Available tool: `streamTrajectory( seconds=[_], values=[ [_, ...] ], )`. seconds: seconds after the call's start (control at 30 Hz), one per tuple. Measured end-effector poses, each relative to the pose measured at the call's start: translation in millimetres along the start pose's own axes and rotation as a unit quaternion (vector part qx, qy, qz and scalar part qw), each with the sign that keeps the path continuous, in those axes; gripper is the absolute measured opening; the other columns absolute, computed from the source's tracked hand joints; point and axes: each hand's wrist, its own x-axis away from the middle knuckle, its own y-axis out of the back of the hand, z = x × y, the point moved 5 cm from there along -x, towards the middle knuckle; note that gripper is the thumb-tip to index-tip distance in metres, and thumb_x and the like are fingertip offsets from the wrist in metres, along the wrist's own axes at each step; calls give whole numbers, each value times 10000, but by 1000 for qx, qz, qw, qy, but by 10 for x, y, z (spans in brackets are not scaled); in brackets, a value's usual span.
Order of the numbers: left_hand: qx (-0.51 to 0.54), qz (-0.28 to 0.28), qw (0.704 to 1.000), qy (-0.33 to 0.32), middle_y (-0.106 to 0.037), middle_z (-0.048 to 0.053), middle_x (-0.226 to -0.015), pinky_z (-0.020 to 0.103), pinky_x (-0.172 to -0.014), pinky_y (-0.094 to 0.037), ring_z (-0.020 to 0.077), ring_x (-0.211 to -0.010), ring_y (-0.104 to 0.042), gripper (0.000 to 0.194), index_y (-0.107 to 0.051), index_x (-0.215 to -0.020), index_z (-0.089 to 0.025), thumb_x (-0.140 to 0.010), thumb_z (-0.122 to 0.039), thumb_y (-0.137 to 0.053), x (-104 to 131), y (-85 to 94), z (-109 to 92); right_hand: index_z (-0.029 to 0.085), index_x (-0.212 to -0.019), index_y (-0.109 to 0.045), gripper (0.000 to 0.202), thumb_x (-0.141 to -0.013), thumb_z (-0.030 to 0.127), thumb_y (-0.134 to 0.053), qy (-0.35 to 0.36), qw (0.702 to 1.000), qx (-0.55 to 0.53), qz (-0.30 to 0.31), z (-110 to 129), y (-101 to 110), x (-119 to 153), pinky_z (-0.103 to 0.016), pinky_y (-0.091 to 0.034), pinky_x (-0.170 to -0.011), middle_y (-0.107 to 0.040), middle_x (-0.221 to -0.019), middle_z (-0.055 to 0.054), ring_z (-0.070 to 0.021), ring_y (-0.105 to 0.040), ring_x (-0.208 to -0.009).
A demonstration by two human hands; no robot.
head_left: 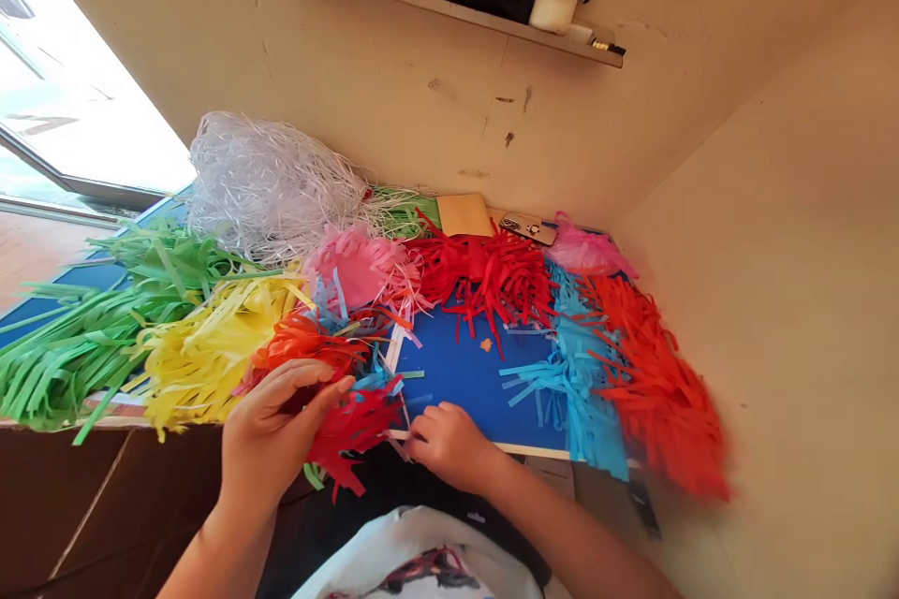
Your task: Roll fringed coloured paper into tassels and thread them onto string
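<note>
While at red fringe (361, 426), two hands (271, 430)

I hold a fringed bunch (361, 419) close before me, mostly red and orange with some blue, its strips splayed and drooping; a thin pale strand (405, 413), perhaps string, runs beside its right edge.

at lower centre, the left hand (277, 426) is touching red fringe (361, 426); the right hand (449, 445) is sitting curled near the blue bench's (456, 365) edge.

Blue tabletop (460, 384), orange-red fringes (309, 343), green fringes (77, 356), white strands (273, 187)
</note>
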Motion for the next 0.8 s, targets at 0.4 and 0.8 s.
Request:
streamTrajectory(
  seconds=[0.4, 0.8],
  values=[
    [408, 114, 807, 412, -712, 12, -678, 258, -576, -579, 169, -616, -698, 368, -644, -825, -163, -595, -353, -859, 340, -804, 248, 191, -724, -632, 228, -787, 401, -694, -360, 759, -454, -298, -247, 545, -151, -209, -390, -508, -547, -573, 46, -92, -461, -500],
    [485, 100, 704, 510, -716, 36, -689, 255, -575, -588, 181, -638, -708, 384, -624, -802, -161, -536, -203, -898, 434, -921, 217, 208, -733, -747, 193, -844, 323, -638, -352, 854, -191, -334, -96, 696, -104, -219, -354, -507, -500, -513, 46, -100, -433, -485]
  ],
)
